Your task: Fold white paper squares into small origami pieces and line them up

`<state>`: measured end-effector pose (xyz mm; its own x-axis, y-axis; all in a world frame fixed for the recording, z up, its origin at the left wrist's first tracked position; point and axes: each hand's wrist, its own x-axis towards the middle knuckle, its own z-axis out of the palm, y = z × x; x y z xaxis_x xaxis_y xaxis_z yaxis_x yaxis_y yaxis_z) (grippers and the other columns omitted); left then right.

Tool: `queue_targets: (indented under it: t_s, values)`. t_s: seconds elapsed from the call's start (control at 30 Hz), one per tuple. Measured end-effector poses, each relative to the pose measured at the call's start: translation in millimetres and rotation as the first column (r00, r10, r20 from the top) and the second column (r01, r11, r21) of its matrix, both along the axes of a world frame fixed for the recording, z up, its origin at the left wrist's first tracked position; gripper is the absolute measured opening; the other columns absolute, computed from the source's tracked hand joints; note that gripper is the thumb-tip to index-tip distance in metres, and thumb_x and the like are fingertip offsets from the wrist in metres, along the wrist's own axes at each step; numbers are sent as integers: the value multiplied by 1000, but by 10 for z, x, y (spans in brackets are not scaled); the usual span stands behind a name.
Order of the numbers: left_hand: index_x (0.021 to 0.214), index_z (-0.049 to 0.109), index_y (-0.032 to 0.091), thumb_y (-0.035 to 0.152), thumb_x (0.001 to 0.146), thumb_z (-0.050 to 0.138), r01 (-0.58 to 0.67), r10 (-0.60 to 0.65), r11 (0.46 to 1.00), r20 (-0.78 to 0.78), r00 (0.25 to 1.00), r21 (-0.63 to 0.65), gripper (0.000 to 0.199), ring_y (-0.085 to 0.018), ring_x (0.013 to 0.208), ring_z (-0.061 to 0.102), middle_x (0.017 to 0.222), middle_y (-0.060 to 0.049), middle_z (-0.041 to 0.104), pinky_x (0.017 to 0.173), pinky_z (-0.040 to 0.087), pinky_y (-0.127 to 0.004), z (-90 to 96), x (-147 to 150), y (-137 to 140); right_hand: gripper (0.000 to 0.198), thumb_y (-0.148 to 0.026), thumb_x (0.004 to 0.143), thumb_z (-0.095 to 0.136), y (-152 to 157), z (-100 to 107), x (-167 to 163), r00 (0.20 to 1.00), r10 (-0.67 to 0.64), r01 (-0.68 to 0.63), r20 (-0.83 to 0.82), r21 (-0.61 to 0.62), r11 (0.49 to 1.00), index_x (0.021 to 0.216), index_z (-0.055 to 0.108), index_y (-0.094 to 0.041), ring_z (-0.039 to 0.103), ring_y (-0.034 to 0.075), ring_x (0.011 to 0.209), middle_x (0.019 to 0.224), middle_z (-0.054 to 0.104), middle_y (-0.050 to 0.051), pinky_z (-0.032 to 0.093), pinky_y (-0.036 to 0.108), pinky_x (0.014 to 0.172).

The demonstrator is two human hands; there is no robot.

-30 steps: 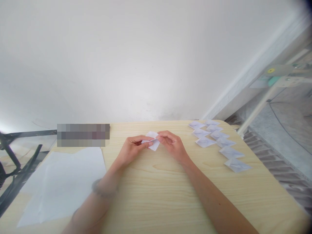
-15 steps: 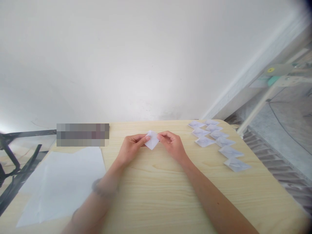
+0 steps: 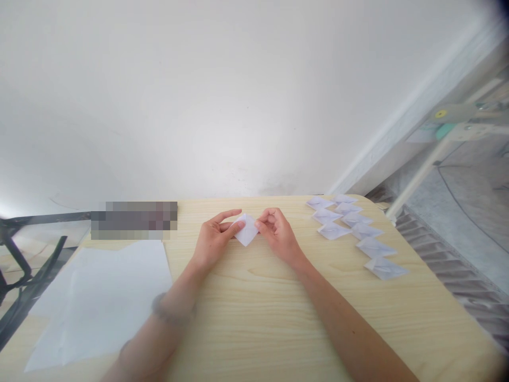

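A small piece of white folded paper (image 3: 247,233), diamond-shaped with a point toward me, is held between my hands above the table. My left hand (image 3: 216,236) pinches its left side, thumb on top and index finger stretched out behind. At the right corner, my right hand (image 3: 277,232) grips the paper between thumb and curled index finger. To the right lie several folded white paper pieces (image 3: 334,230), spread in two slanting rows, each with a raised fold in its middle.
Flat white paper sheets (image 3: 107,297) lie at the left of the light wooden table (image 3: 254,329). A blurred-out block (image 3: 134,220) covers the back left corner. The white wall (image 3: 238,95) rises behind the table. A black metal frame (image 3: 24,265) stands at the left.
The folded paper now shows a fuller, flatter diamond and sits slightly left. My left index finger has lifted and straightened; my right fingers have shifted slightly at the paper's corner.
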<state>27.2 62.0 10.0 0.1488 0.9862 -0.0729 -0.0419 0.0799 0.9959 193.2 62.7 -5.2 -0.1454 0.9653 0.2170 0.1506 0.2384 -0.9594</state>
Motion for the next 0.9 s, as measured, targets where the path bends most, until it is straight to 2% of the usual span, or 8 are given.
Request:
queue_targets:
  t_s: [0.1, 0.27, 0.37, 0.5, 0.6, 0.77, 0.9]
  values:
    - [116, 50, 14, 39, 69, 63, 22, -22, 1000, -39, 999, -14, 55, -20, 76, 62, 81, -6, 69, 74, 47, -33, 8, -9, 0, 21, -33, 79, 48, 18, -20, 14, 998, 49, -50, -36, -30, 998, 95, 43, -20, 57, 12, 74, 80, 57, 1, 47, 25, 68]
    - [100, 60, 15, 38, 68, 63, 56, -57, 998, -70, 996, -12, 40, -21, 84, 60, 93, -7, 67, 74, 46, -30, -13, 4, 7, 21, -31, 80, 48, 15, -19, 18, 997, 53, -53, 52, 7, 999, 97, 47, -19, 57, 13, 74, 82, 58, 3, 46, 25, 68]
    - [93, 62, 14, 36, 66, 65, 62, -60, 998, -72, 996, 18, 35, -20, 84, 59, 93, -7, 66, 73, 45, -28, -39, 5, 19, 21, -31, 80, 48, -11, 11, 3, 994, 38, -43, 105, 44, 998, 97, 49, -19, 56, 12, 74, 83, 59, 4, 44, 24, 67]
    - [88, 62, 13, 31, 67, 65, 67, -67, 997, -20, 998, 29, 27, -18, 79, 59, 87, -6, 66, 71, 44, -26, -49, -21, 30, 19, -36, 79, 48, -41, 70, -14, 971, 33, -48, 235, 56, 997, 81, 52, -17, 48, 9, 60, 70, 55, 0, 38, 21, 55]
    - [85, 62, 13, 28, 67, 65, 100, -100, 995, 33, 994, 4, 24, -16, 75, 58, 82, -5, 66, 69, 44, -26, -25, -47, 25, 28, -36, 82, 43, -41, 108, -7, 949, 68, -94, 309, 72, 993, 63, 49, -16, 38, 7, 53, 58, 46, -2, 30, 21, 50]
    - [78, 62, 13, 28, 68, 65, 159, -153, 986, 98, 983, -52, 18, -14, 67, 56, 72, -3, 64, 64, 43, -25, 10, -58, 11, 31, -37, 83, 40, -28, 126, 26, 957, 178, -183, 227, 2, 983, 60, 45, -16, 34, 8, 54, 58, 39, -2, 28, 21, 49]
    - [77, 60, 14, 31, 70, 62, 142, -142, 990, 12, 990, -5, 19, -13, 67, 54, 72, -2, 62, 63, 41, -23, 44, -37, -3, 31, -36, 82, 40, -35, 125, 40, 956, 179, -183, 231, -6, 983, 59, 44, -16, 33, 8, 54, 58, 38, -2, 26, 21, 49]
